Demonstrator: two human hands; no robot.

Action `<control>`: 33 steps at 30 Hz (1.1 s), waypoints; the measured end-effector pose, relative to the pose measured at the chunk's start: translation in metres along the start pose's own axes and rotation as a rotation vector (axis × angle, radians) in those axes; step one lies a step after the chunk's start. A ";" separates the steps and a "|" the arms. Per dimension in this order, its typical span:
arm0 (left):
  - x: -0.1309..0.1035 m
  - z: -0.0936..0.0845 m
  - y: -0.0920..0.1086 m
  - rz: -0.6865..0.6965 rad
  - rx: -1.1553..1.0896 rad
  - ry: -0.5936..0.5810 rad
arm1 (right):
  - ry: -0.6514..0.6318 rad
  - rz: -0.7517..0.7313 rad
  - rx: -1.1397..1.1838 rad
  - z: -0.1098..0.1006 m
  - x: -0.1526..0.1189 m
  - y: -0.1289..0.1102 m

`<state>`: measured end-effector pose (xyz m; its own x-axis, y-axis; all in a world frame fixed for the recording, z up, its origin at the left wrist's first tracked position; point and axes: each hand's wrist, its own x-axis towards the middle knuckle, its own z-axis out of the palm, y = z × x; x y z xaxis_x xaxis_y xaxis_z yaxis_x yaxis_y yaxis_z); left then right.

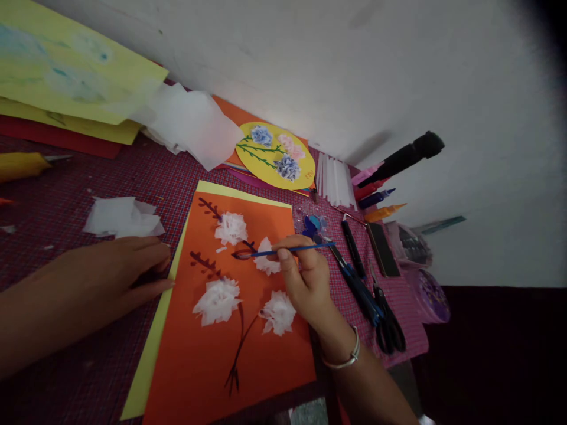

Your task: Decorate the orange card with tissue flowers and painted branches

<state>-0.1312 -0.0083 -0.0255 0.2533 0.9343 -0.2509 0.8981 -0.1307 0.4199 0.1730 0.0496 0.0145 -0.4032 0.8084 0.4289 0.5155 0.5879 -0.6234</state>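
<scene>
Between the fingertips of my right hand (305,274) is a thin blue paintbrush (266,253), its dark tip on the orange sheet (186,366). Four white tissue flowers, one of them at the lower left (218,301), sit on this sheet with dark painted stems and leaves. My right hand partly covers the upper right flower (266,260). A yellow sheet (144,378) lies underneath. My left hand (128,268) rests at the sheets' left edge with nothing visible in it, thumb apart from the bent fingers. White tissue squares (121,216) lie just beyond it.
A paint palette (312,224), cutter (361,292), scissors (387,324), black pen (353,248) and phone (383,249) lie right. Behind are a yellow oval card (266,156), white strips (334,180) and a tissue pile (190,121). A glue gun (22,166) is left; a wall (310,71) stands behind.
</scene>
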 end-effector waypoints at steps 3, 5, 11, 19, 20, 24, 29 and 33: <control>0.001 0.000 0.000 0.000 0.001 0.006 | -0.008 0.018 -0.002 -0.002 -0.002 0.002; 0.001 0.000 0.000 -0.001 0.004 0.011 | -0.011 0.031 -0.006 -0.003 -0.003 0.004; 0.001 0.000 0.000 0.019 -0.003 0.020 | -0.012 0.072 -0.004 -0.006 -0.003 0.008; 0.001 0.001 -0.001 0.008 -0.001 0.011 | 0.023 -0.011 -0.093 -0.013 0.003 0.005; 0.001 0.001 -0.001 0.007 0.005 0.007 | 0.029 -0.023 -0.108 -0.013 0.003 0.005; 0.000 -0.001 0.000 0.007 0.011 0.005 | 0.042 -0.061 -0.134 -0.015 0.003 0.005; 0.000 0.001 -0.002 0.010 0.010 0.003 | 0.074 0.005 -0.044 -0.015 -0.001 0.004; 0.002 0.004 -0.005 0.005 0.008 0.010 | 0.092 -0.017 -0.038 -0.012 0.001 0.002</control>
<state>-0.1337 -0.0074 -0.0315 0.2547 0.9367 -0.2403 0.8994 -0.1382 0.4147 0.1829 0.0514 0.0217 -0.3416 0.7967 0.4986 0.5386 0.6007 -0.5908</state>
